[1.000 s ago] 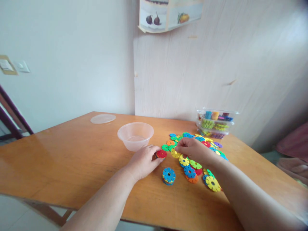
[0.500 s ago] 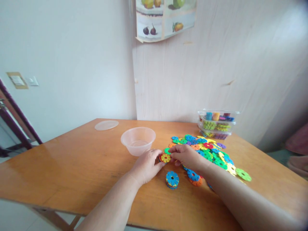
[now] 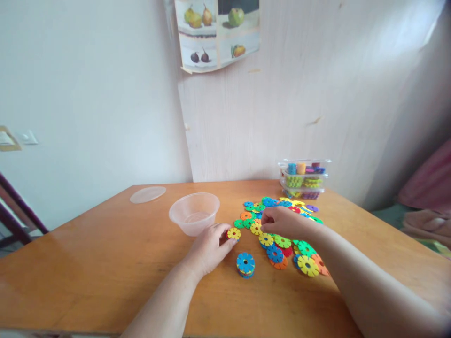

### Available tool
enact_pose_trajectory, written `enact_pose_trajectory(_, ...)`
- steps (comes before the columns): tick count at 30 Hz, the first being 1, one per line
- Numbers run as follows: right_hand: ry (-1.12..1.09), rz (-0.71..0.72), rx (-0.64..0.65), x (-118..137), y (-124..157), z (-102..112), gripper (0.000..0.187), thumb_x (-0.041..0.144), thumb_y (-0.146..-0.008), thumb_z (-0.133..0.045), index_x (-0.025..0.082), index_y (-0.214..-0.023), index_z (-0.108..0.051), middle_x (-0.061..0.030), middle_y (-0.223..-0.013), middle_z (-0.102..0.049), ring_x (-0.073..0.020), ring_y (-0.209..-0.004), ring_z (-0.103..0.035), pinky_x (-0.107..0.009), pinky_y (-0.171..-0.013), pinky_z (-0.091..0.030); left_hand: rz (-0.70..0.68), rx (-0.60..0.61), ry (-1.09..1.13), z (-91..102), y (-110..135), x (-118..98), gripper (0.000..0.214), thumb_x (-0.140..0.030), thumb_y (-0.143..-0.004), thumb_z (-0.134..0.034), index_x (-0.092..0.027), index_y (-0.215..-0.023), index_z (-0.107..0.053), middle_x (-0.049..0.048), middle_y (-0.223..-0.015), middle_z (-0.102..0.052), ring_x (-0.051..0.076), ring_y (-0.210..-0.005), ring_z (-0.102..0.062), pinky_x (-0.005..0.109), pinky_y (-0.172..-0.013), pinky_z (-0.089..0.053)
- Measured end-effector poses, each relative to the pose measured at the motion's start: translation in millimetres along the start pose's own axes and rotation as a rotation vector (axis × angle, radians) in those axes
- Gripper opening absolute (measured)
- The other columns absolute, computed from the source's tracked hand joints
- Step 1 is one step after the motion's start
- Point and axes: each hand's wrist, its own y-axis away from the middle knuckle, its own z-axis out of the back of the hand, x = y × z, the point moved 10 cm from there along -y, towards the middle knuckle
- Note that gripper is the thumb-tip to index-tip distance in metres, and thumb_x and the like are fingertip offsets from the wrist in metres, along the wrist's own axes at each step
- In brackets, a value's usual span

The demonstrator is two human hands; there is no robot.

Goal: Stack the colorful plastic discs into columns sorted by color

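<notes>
My left hand (image 3: 211,249) is closed around a small stack of notched plastic discs (image 3: 234,234), a yellow one on top and red beneath. At the near edge of the loose pile, my right hand (image 3: 282,221) has its fingers curled, their tips at the right edge of a yellow notched disc (image 3: 256,228). Closer to me stands a separate short stack of discs (image 3: 245,264) topped with blue. The loose discs (image 3: 275,254) spread to the right in blue, green, yellow, orange, red and purple, some hidden under my right hand and forearm.
A clear plastic bowl (image 3: 194,213) stands just beyond my left hand. Its round flat lid (image 3: 148,194) lies farther back on the left. Stacked clear boxes (image 3: 303,180) of coloured pieces stand at the back right of the wooden table (image 3: 105,263).
My right hand has moved right, away from the stack in my left hand, to the loose discs. My left hand still holds its stack. The whole view has shifted a little.
</notes>
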Motion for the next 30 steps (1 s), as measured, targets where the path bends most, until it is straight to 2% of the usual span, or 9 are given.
enact_pose_trajectory(5, 0.185, 0.057, 0.102, -0.2, 8.9, -8.6, 0.033, 0.044, -0.064, -0.076, 0.023, -0.089, -0.069, -0.0019, -0.080, -0.068, -0.0175, -0.067, -0.058, -0.025, -0.052, -0.032, 0.006, -0.014, -0.004, 0.9, 0.3, 1.7, 0.025, -0.039, -0.085, -0.060, -0.023, -0.103, -0.067, 0.0052, -0.097, -0.071, 0.019, -0.090, -0.064, 0.029, -0.080, -0.050)
enact_pose_trajectory(10, 0.182, 0.073, 0.128, 2.9, 7.1, -15.6, 0.032, 0.039, -0.063, -0.075, 0.023, -0.089, -0.066, -0.0003, -0.079, -0.066, -0.0161, -0.064, -0.056, -0.024, -0.050, -0.032, 0.017, -0.020, -0.002, 0.7, 0.6, 4.1, 0.026, -0.039, -0.085, -0.060, -0.023, -0.104, -0.067, 0.0050, -0.096, -0.071, 0.018, -0.089, -0.064, 0.029, -0.080, -0.050)
enact_pose_trajectory(13, 0.048, 0.067, 0.115, 0.7, 1.5, -15.9, 0.020, 0.031, -0.067, -0.070, 0.021, -0.082, -0.063, 0.0018, -0.071, -0.062, -0.0135, -0.060, -0.052, -0.023, -0.049, -0.031, 0.022, -0.024, 0.000, 0.9, 0.6, 5.1, 0.027, -0.039, -0.084, -0.061, -0.022, -0.105, -0.067, 0.0053, -0.097, -0.071, 0.018, -0.089, -0.064, 0.030, -0.081, -0.050)
enact_pose_trajectory(16, -0.183, 0.024, 0.063, -0.1, -4.8, -17.1, 0.007, 0.025, -0.073, -0.062, 0.020, -0.078, -0.062, 0.0030, -0.064, -0.060, -0.0115, -0.056, -0.051, -0.022, -0.049, -0.034, 0.016, -0.025, 0.001, 1.1, 0.4, 4.8, 0.027, -0.039, -0.084, -0.061, -0.023, -0.105, -0.066, 0.0053, -0.098, -0.071, 0.019, -0.089, -0.064, 0.030, -0.081, -0.050)
enact_pose_trajectory(20, -0.579, -0.110, 0.043, 7.1, -8.6, -35.7, 0.006, 0.024, -0.078, -0.060, 0.019, -0.080, -0.060, 0.0028, -0.057, -0.061, -0.0098, -0.047, -0.051, -0.021, -0.046, -0.038, 0.008, -0.017, 0.000, 1.3, 0.4, 3.7, 0.027, -0.038, -0.084, -0.062, -0.022, -0.105, -0.066, 0.0058, -0.098, -0.070, 0.019, -0.090, -0.065, 0.030, -0.081, -0.050)
enact_pose_trajectory(23, -0.786, -0.138, 0.053, 22.5, -9.9, -51.2, 0.004, 0.021, -0.079, -0.060, 0.017, -0.081, -0.059, 0.0004, -0.062, -0.066, -0.0104, -0.052, -0.059, -0.021, -0.052, -0.047, 0.003, -0.009, 0.005, 1.0, 0.5, 3.1, 0.025, -0.036, -0.084, -0.062, -0.022, -0.104, -0.067, 0.0061, -0.096, -0.071, 0.020, -0.090, -0.065, 0.031, -0.081, -0.050)
enact_pose_trajectory(26, -0.892, -0.164, 0.074, 29.2, -11.7, -62.8, 0.004, 0.015, -0.076, -0.061, 0.016, -0.080, -0.061, -0.0006, -0.069, -0.069, -0.0108, -0.061, -0.065, -0.022, -0.062, -0.053, 0.013, -0.012, 0.025, 0.8, 0.5, 4.3, 0.026, -0.035, -0.083, -0.063, -0.021, -0.104, -0.066, 0.0064, -0.097, -0.071, 0.020, -0.092, -0.065, 0.031, -0.082, -0.050)
enact_pose_trajectory(30, -0.903, -0.172, 0.089, 27.1, -13.5, -69.8, 0.012, 0.012, -0.073, -0.064, 0.015, -0.084, -0.064, -0.0011, -0.072, -0.070, -0.0118, -0.064, -0.067, -0.023, -0.067, -0.055, 0.033, -0.016, 0.087, 0.1, 0.8, 5.7, 0.031, -0.032, -0.082, -0.064, -0.022, -0.111, -0.063, 0.0066, -0.103, -0.071, 0.021, -0.095, -0.066, 0.031, -0.083, -0.050)
